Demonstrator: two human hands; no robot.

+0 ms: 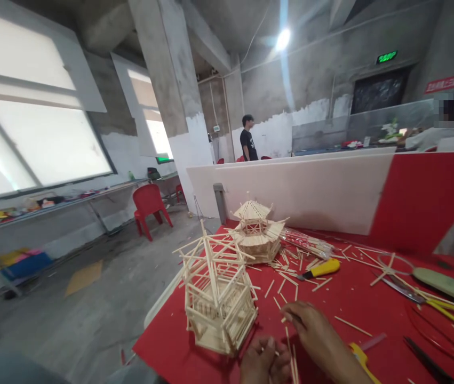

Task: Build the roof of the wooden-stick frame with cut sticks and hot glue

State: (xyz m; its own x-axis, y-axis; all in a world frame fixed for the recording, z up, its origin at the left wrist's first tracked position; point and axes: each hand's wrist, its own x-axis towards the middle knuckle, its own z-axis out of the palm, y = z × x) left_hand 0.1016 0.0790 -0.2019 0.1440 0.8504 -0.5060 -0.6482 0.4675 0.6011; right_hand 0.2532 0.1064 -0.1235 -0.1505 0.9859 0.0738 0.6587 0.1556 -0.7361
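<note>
An open pavilion frame (221, 298) of thin pale wooden sticks stands on the red tabletop (186, 349), left of both hands. At the bottom of the view, close to its base, my left hand (264, 360) has its fingers curled together; what lies between them is too small to make out. My right hand (315, 328) is closed in a pinch just beyond it, with the pale tip of a wooden stick (284, 320) at its fingertips. Loose long sticks (293, 357) lie between the two hands. Behind the frame stands a roofed stick pavilion (255, 234).
A yellow utility knife (323, 268), scattered sticks, and a bag of sticks (309, 242) lie beyond my hands. Yellow-handled scissors (422, 298), a green-handled tool (446, 282) and dark pliers-like tips (427, 357) are at right. A white board (302, 197) borders the back. One person (248, 141) stands farther off.
</note>
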